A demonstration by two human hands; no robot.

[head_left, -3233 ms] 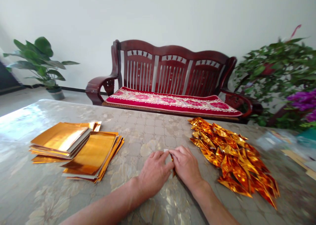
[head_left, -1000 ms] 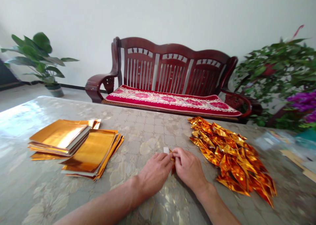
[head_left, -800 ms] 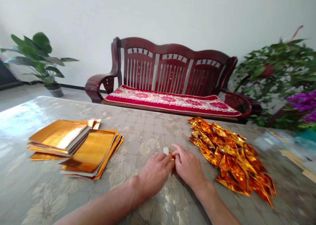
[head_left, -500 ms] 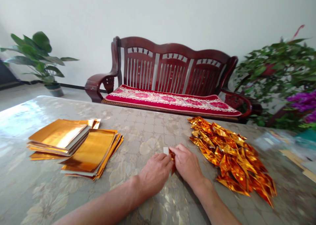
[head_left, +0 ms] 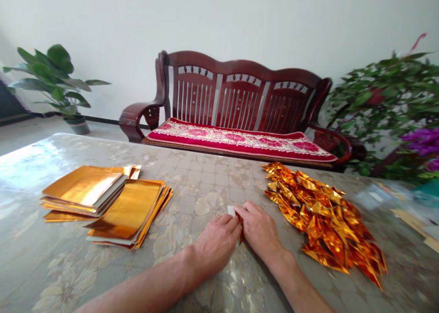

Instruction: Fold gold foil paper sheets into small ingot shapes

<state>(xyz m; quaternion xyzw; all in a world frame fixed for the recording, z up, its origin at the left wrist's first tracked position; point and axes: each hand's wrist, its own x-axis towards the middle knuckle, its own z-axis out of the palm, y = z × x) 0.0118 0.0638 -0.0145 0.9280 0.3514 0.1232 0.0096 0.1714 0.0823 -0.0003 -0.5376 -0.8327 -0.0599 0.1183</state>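
Observation:
Between my two hands, on the table, is a narrow folded piece of gold foil paper (head_left: 241,236) whose pale backing shows at the far end. My left hand (head_left: 219,240) grips its left side with curled fingers. From the right, my right hand (head_left: 258,226) closes on the same paper, its fingers meeting those of the left. Most of the paper is hidden by the hands. Off to the left lie two stacks of flat gold foil sheets (head_left: 128,207), partly overlapping. Folded gold foil pieces (head_left: 318,212) with pointed ends form a heap to the right.
A patterned cover lies over the table (head_left: 192,175). Clear plastic packaging (head_left: 380,196) and a strip of cardboard (head_left: 413,226) lie at the right edge. Beyond the table stands a dark wooden bench (head_left: 236,70) with a red floral mat (head_left: 233,139). Potted plants (head_left: 58,75) flank it.
Both hands keep their hold on the folded foil paper, and its gold face between them shows less than before. The whole view has shifted very slightly.

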